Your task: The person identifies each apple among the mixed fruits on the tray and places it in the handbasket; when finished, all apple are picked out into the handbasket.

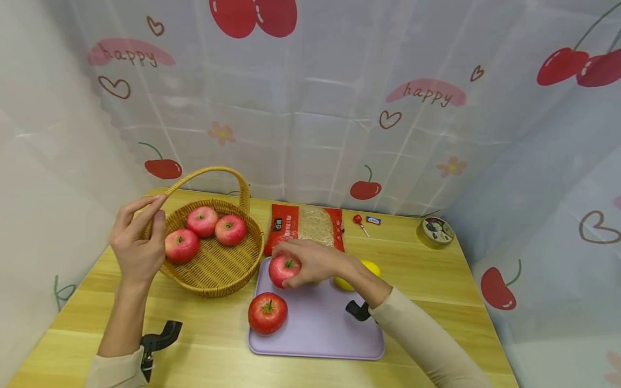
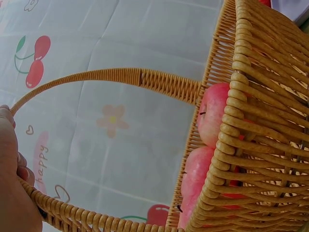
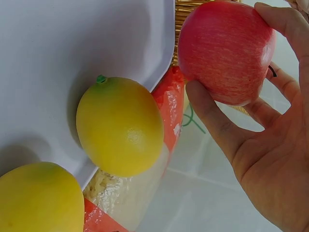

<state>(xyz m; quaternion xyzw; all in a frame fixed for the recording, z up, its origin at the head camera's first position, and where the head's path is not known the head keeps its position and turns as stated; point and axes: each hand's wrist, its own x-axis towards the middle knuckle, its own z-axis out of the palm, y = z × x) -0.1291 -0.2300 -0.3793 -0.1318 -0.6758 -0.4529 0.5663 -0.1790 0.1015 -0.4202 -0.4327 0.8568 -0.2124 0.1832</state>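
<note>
My left hand [image 1: 154,213] grips the left rim of a wicker basket [image 1: 228,280] where its handle [image 1: 213,171] joins. Three red apples [image 1: 202,221] lie inside; the left wrist view shows the rim [image 2: 251,121] close up with apples [image 2: 212,116] behind it. My right hand [image 1: 303,261] holds a red apple [image 1: 283,269] just above the far left part of a lilac tray [image 1: 320,323]. The right wrist view has my fingers [image 3: 212,116] curled round that apple [image 3: 224,50]. A second apple [image 1: 267,313] sits on the tray's near left corner.
Two lemons [image 3: 119,133] [image 3: 38,198] lie on the tray's far right, one lemon [image 1: 370,267] showing behind my right wrist. A red packet [image 1: 305,225] lies behind the tray, with a lollipop [image 1: 359,221], a small sweet [image 1: 373,220] and a round tin [image 1: 435,231] to its right. Cloth walls enclose the wooden table [image 1: 436,291].
</note>
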